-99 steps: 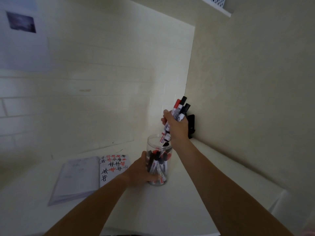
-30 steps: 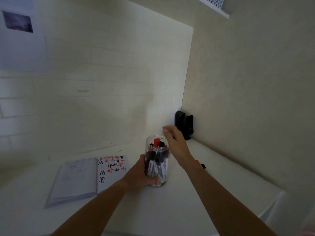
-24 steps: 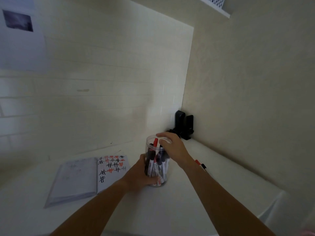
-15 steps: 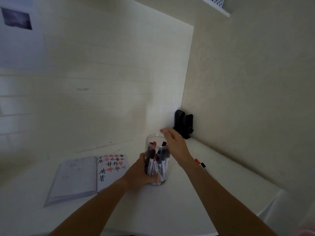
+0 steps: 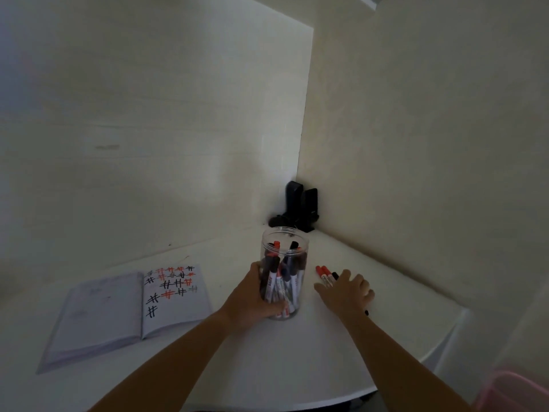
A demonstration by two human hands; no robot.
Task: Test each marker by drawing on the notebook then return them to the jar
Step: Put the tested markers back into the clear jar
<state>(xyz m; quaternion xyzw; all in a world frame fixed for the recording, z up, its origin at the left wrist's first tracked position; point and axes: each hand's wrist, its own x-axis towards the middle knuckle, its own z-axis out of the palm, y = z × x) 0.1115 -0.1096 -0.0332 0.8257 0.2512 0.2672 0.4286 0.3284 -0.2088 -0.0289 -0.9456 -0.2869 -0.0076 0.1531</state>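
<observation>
A clear plastic jar [image 5: 285,251] stands upright on the white table [image 5: 267,361], holding several red- and black-capped markers. My left hand [image 5: 252,295] is wrapped around the jar's lower left side. To the jar's right, my right hand [image 5: 346,289] lies palm down with fingers spread over a few loose markers [image 5: 323,273] on the table; two red caps and one black cap stick out beyond the fingertips. An open notebook [image 5: 127,307] lies left of the jar, its right page marked with red and black hash signs.
A black two-part object [image 5: 301,205] stands in the wall corner behind the jar. Walls close the table at the back and right. A pink container [image 5: 517,394] shows at the bottom right, past the table's curved front edge.
My right hand dropped a bundle of markers into the jar, left the jar's mouth, and came down on the loose markers to the right. My left hand stayed on the jar.
</observation>
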